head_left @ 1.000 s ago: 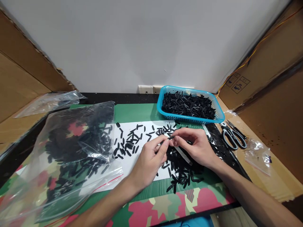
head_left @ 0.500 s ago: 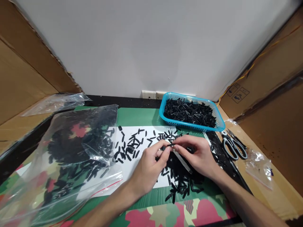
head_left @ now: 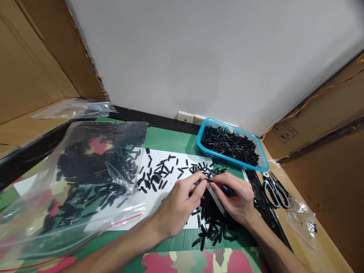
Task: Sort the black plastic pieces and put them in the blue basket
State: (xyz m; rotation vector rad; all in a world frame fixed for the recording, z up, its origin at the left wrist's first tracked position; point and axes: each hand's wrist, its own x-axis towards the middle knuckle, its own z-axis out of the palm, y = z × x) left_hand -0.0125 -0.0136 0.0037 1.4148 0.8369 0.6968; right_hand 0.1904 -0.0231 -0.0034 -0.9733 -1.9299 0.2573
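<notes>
Both hands meet over the middle of the table (head_left: 170, 141), fingertips pressed together around a small black piece (head_left: 207, 181) that is almost wholly covered by them, so its shape cannot be made out. The left hand (head_left: 179, 204) has its fingers curled and pinched on the near end of that piece; the right hand (head_left: 237, 197) pinches the other end, and a thin pale strip (head_left: 216, 199) runs down from under its fingers, though whether the strip is gripped or merely lies beneath the palm is unclear. Under and just below the hands lies a dark heap of loose black pieces (head_left: 213, 223), partly hidden by the right wrist, and more of them are scattered across the white sheet (head_left: 159, 197) to the left. A large clear plastic bag (head_left: 79, 182) of the same pieces lies at the left, its near edge cut off by the frame and its contents blurred by wrinkled plastic. A second clear bag (head_left: 74, 109) sits behind it on cardboard. A blue basket (head_left: 263, 165) heaped with black pieces stands behind the right hand, with scissors (head_left: 273, 189) beside it and a small clear bag (head_left: 303, 220) farther right. Both forearms run out of the bottom of the frame.
</notes>
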